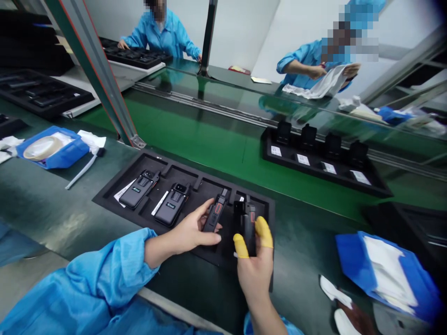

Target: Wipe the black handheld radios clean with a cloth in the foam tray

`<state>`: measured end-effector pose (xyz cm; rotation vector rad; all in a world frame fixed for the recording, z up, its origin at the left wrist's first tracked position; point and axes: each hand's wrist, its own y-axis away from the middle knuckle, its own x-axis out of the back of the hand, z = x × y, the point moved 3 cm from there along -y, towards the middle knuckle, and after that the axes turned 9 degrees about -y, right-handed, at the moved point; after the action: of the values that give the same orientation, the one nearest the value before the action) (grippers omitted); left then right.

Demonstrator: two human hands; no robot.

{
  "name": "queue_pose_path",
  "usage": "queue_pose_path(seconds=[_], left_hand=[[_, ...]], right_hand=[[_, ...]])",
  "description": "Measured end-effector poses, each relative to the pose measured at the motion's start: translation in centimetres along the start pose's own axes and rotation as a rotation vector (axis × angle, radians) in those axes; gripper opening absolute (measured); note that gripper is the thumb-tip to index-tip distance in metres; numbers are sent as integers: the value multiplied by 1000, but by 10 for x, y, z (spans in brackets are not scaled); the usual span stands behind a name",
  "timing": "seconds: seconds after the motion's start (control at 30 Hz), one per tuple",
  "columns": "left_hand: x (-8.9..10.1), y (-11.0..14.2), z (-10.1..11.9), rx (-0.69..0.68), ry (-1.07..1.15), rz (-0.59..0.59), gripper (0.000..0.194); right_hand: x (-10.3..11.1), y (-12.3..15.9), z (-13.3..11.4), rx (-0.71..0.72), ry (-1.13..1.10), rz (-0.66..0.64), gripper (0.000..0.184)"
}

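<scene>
A black tray [139,217] with moulded compartments lies in front of me on the dark green bench. In its two left compartments rest black handheld radios, one [137,190] at the far left and one [172,204] beside it, camera side up. My left hand [188,231] is closed around a third radio [216,211], turned on its edge with an orange-ringed side button showing. Yellow finger cots cover the thumb and a finger of my right hand [256,263], which grips a fourth radio [248,221] on edge over the rightmost compartment. The lower ends of both held radios are partly hidden.
A second black tray [324,176] with several upright devices and white labels sits on the green belt [209,135]. Blue bins stand at left [66,156] and right [354,260]. A metal post [101,70] rises at left. Two people in blue work across the line.
</scene>
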<state>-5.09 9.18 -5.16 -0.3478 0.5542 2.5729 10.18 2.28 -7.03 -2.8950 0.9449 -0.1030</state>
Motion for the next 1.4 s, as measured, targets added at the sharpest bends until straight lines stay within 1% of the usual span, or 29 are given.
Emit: queue_pose_path(seconds=[0.07,0.1,0.13,0.17,0.23,0.33,0.4,0.47,0.63,0.7,0.87,0.97,1.03,1.13,1.23,1.4], left_hand=[[-1,1,4,33,127,-1,75],[-1,1,5,49,190,-2,60],[-1,1,7,65,240,1,49],[0,1,9,85,274,11,45],[2,1,10,139,303,37,48],[3,3,10,222,291,33,59],[3,3,8,248,284,7,64],[2,3,4,252,280,-6,66],[2,0,-3,247,255,-11,69],[3,-1,-3,244,244,-9,68],[2,0,0,239,212,-12,66],[2,-1,1,238,203,-17,67],[1,-2,2,233,204,-21,66],[2,-3,4,215,213,-27,63],[3,-5,5,206,220,-22,60],[4,-7,2,206,229,-20,62]], right_hand=[[1,-3,-1,-176,-287,65,68],[2,-5,-2,-272,-425,87,66],[2,-7,-2,-367,-540,99,63],[2,-8,-2,-460,-634,98,58],[1,-10,-2,-604,-772,48,47],[-2,-8,-3,-698,-947,-82,43],[-6,-4,-4,-725,-1023,-153,41],[-10,-1,-6,-752,-1061,-181,39],[-16,2,-6,-799,-1085,-150,42],[-16,1,-5,-794,-1079,-144,43],[-17,0,-6,-743,-1057,-139,38],[-17,-1,-7,-723,-1044,-148,41],[-18,-2,-8,-719,-1037,-171,40],[-18,-3,-9,-716,-1041,-192,34],[-18,-4,-9,-727,-1054,-196,34],[-18,-4,-10,-718,-1045,-198,31]])
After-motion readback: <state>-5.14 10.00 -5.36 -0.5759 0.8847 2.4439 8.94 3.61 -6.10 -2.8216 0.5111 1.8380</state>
